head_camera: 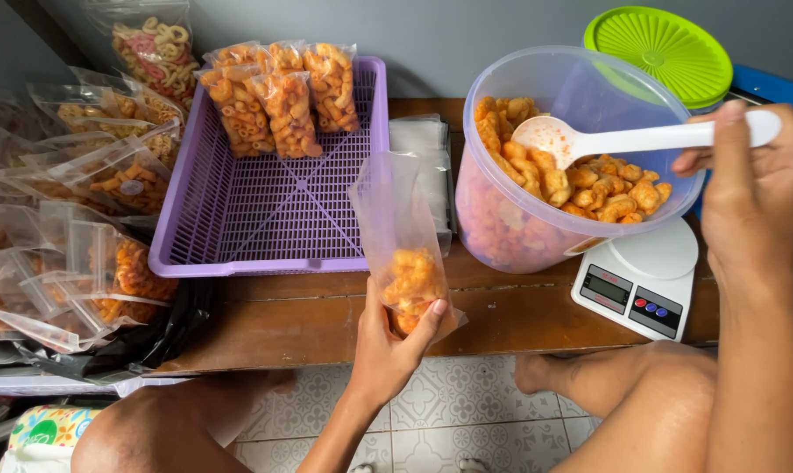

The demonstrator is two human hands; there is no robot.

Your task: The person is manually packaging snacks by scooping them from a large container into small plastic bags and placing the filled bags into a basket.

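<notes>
At my low wooden desk [309, 320], the big clear tub [537, 219] of orange snacks [611, 193] sits tilted toward me, its base resting against the small white scale [642, 276]; I judge that a hard dig could rock it or push the scale toward the desk's front edge. Its green lid [659, 52] leans behind, out of the way. The purple basket [274, 210] to the left holds four filled packs [283, 96] at its far end, with more packs heaped beyond its left side.

My right hand [756, 188] is closed around the handle of the white spoon [589, 140], whose empty bowl hovers over the snacks inside the tub. My left hand [396, 337] pinches the bottom of a clear bag [401, 236], partly filled, upright in front of the desk and over the tiled floor [467, 420]. The bag's thin mouth looks limp; if it folds shut while I tip a spoonful in, pieces would likely drop to the tiles between my knees.
</notes>
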